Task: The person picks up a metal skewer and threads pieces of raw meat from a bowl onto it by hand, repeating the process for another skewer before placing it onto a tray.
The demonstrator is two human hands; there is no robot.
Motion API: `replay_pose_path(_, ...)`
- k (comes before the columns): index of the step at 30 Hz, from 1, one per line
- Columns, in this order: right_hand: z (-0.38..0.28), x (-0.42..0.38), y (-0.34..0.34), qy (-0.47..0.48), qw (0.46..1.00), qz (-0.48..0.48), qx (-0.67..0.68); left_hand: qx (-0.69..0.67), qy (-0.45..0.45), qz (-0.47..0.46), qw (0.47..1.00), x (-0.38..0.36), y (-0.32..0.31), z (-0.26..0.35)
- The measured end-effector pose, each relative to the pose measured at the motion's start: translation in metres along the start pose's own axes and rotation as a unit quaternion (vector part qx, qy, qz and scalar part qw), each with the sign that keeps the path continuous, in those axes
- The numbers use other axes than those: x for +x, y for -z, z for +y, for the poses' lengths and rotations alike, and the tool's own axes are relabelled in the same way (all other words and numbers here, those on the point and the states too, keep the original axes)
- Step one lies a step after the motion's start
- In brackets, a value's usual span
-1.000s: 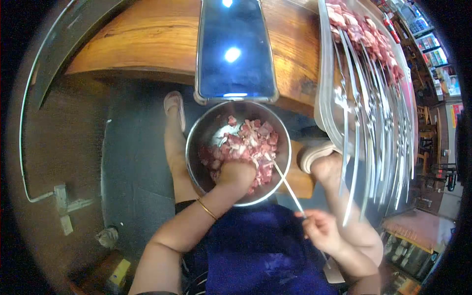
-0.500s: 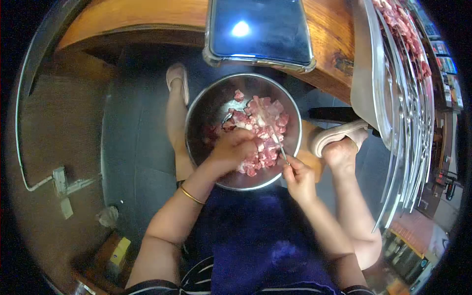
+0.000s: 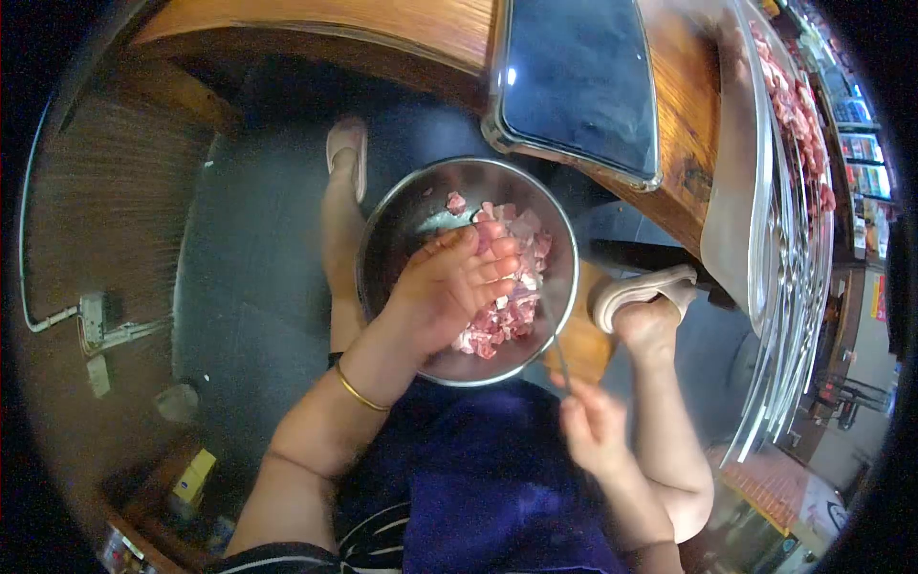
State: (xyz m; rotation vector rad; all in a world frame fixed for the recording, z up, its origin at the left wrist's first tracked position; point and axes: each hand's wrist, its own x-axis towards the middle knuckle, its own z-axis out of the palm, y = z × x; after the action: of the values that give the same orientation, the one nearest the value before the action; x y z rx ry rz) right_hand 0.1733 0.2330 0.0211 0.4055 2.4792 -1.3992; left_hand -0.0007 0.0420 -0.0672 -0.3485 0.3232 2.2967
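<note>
Raw meat chunks (image 3: 492, 335) lie in a round steel bowl (image 3: 397, 368) between my legs. My left hand (image 3: 449, 282) is over the bowl, palm turned up and fingers stretched out across the meat. Blur near its thumb and forefinger hides whether a bit of meat rests there. Just outside the bowl's right rim, my right hand (image 3: 595, 426) is closed around a thin metal skewer (image 3: 562, 362). The skewer slants up towards the meat, its far end blurred.
A phone (image 3: 579, 91) lies at the edge of the wooden table (image 3: 316, 29) ahead. To the right, a tray (image 3: 741, 206) carries several metal skewers (image 3: 789, 287) threaded with meat (image 3: 798, 110). My slippered feet stand either side of the bowl.
My left hand has lifted from the meat and turned palm up. My right hand has drawn back towards me with the skewer. The view has shifted slightly.
</note>
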Motion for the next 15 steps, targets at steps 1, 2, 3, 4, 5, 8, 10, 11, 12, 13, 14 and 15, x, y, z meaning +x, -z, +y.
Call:
replay_pose_path(1, -0.009, -0.004, 0.003, -0.013, 1.000, -0.026, 0.004, -0.012, -0.002, -0.006, 1.000, -0.001, -0.006, -0.001)
replay_pose_path(2, -0.012, -0.009, 0.003, -0.029, 0.999, -0.035, 0.013, -0.026, -0.004, -0.012, 1.000, -0.003, -0.012, -0.002)
replay_pose_path(3, -0.013, -0.015, 0.002, -0.044, 0.998, -0.043, 0.021, -0.030, -0.011, -0.012, 0.999, -0.005, -0.020, -0.002)
replay_pose_path(4, -0.017, -0.018, 0.001, -0.058, 0.997, -0.052, 0.030, -0.034, -0.018, -0.011, 0.999, -0.009, -0.028, -0.002)
replay_pose_path(5, -0.022, -0.016, 0.000, -0.045, 0.997, -0.052, 0.024, -0.038, -0.025, -0.009, 0.999, -0.011, -0.034, -0.001)
replay_pose_path(8, -0.033, -0.011, -0.002, -0.015, 0.998, -0.052, 0.011, -0.042, -0.019, -0.003, 0.999, -0.016, -0.043, 0.002)
replay_pose_path(10, -0.029, -0.014, -0.008, -0.024, 0.999, -0.026, 0.033, -0.050, -0.020, -0.004, 0.999, -0.021, -0.048, 0.001)
replay_pose_path(11, -0.027, -0.014, -0.010, -0.029, 0.999, -0.014, 0.043, -0.054, -0.020, -0.004, 0.998, -0.023, -0.049, 0.001)
replay_pose_path(12, -0.027, -0.014, -0.011, -0.017, 0.999, -0.011, 0.046, -0.061, -0.024, -0.008, 0.998, -0.025, -0.049, 0.001)
replay_pose_path(13, -0.031, -0.013, -0.011, -0.007, 0.999, -0.009, 0.048, -0.069, -0.026, -0.011, 0.997, -0.027, -0.051, 0.003)
replay_pose_path(14, -0.032, -0.012, -0.011, 0.005, 0.999, -0.007, 0.051, -0.076, -0.030, -0.015, 0.997, -0.028, -0.051, 0.003)
replay_pose_path(15, -0.032, -0.011, -0.011, 0.013, 0.999, -0.014, 0.039, -0.082, -0.033, -0.012, 0.996, -0.029, -0.050, 0.003)
